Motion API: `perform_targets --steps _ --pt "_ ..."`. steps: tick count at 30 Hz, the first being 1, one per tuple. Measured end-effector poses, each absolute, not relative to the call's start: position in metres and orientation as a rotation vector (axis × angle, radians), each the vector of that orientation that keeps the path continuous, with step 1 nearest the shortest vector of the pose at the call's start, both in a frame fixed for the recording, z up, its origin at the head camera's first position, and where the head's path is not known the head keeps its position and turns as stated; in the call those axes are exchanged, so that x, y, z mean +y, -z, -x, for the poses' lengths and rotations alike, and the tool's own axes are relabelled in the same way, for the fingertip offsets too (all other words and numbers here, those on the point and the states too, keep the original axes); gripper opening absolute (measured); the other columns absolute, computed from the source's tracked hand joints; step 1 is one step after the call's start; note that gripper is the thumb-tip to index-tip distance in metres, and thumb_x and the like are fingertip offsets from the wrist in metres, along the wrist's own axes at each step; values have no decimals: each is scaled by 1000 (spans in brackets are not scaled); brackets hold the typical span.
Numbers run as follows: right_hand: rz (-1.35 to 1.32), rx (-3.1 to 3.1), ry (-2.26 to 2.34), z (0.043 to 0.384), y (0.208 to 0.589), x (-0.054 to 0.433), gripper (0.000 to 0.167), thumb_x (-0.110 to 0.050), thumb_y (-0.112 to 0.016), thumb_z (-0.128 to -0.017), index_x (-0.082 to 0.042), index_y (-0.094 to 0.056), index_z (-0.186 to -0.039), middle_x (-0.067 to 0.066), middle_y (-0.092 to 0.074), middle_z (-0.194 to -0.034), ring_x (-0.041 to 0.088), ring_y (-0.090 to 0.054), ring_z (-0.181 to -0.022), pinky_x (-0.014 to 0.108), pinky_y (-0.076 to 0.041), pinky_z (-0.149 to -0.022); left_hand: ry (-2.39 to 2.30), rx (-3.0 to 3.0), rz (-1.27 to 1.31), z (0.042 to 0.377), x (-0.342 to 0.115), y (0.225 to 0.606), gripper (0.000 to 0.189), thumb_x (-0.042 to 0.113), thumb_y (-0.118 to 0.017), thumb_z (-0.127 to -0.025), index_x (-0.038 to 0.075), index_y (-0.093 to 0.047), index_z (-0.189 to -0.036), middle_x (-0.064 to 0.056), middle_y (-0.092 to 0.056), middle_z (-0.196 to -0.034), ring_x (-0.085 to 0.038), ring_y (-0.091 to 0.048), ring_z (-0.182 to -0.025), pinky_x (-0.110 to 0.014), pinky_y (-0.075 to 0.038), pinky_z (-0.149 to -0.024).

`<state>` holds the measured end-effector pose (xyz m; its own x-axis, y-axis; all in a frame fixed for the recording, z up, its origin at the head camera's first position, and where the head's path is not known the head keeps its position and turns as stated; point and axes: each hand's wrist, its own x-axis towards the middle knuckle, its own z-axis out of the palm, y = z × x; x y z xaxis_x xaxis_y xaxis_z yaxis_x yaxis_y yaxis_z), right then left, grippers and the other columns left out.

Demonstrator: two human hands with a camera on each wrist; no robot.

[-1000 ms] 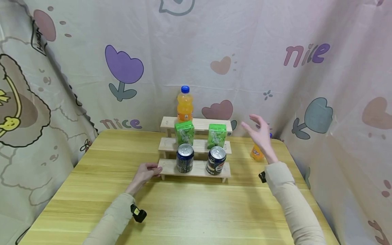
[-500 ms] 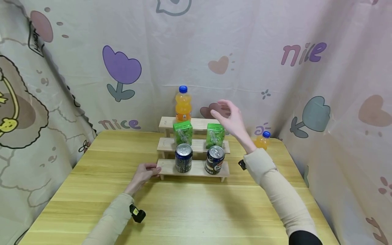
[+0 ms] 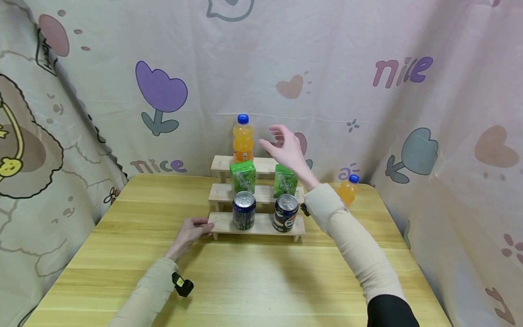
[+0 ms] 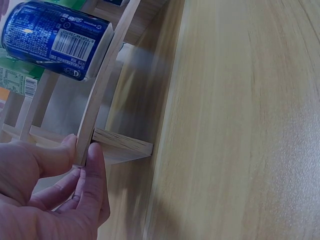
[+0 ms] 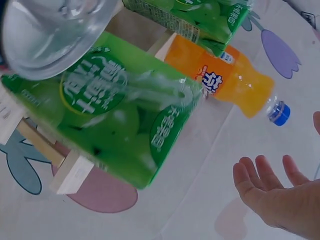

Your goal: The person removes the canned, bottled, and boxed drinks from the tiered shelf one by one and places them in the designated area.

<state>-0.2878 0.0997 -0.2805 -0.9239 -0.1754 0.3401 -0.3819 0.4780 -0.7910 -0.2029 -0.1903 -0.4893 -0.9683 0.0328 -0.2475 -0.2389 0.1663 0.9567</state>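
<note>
A three-tier wooden display rack (image 3: 263,226) stands on the table. My left hand (image 3: 189,236) pinches the left end of its lowest tier, thumb on top and fingers beneath, as the left wrist view confirms. My right hand (image 3: 289,152) hovers above the top tier's right part, fingers apart and slightly bent, holding nothing. Left of it, an orange soda bottle (image 3: 243,141) with a blue cap stands upright on the top tier. Two green juice cartons (image 3: 243,178) occupy the middle tier; my right forearm overlaps the right-hand carton (image 3: 284,182). Two dark blue soda cans (image 3: 244,214) stand on the lowest tier.
Another orange soda bottle (image 3: 347,191) stands on the table right of the rack, partly behind my right sleeve (image 3: 347,231). A patterned curtain (image 3: 220,68) hangs behind the wooden table (image 3: 253,277) and along both sides.
My right hand has moved left and up, from near the bottle on the table to above the rack's top tier. My left hand keeps its grip on the rack.
</note>
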Motion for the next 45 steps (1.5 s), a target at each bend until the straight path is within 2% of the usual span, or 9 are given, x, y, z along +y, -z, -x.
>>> perform_targets --steps 17,23,33,45 --pt "-456 -2535 -1561 316 287 61 57 -31 -68 -100 -8 -49 -148 19 -52 -151 37 -50 -140 50 -47 -119 -1888 2233 201 202 -192 492 41 -2 -61 -100 -27 -49 -131 -23 -69 -108 -7 -68 -80 -21 -65 -78" --pt "-447 -2536 -1553 324 289 48 58 -32 -68 -100 -10 -48 -150 17 -55 -149 33 -54 -137 47 -48 -118 -1911 2219 190 202 -191 492 42 -3 -61 -100 -28 -48 -130 -20 -69 -105 -6 -67 -79 -20 -65 -76" --pt "-428 -2527 -1600 333 292 34 61 -30 -70 -99 -10 -45 -151 18 -57 -146 34 -56 -131 47 -54 -112 -1934 2199 200 203 -192 493 39 -4 -60 -100 -27 -49 -130 -15 -68 -101 -6 -67 -79 -18 -64 -75" --pt "-381 -2557 -1606 338 290 27 66 -24 -73 -98 -12 -42 -155 14 -51 -154 33 -51 -138 49 -48 -120 -1888 2234 205 203 -189 489 42 -1 -61 -100 -27 -49 -131 -25 -69 -110 -7 -68 -80 -24 -66 -79"
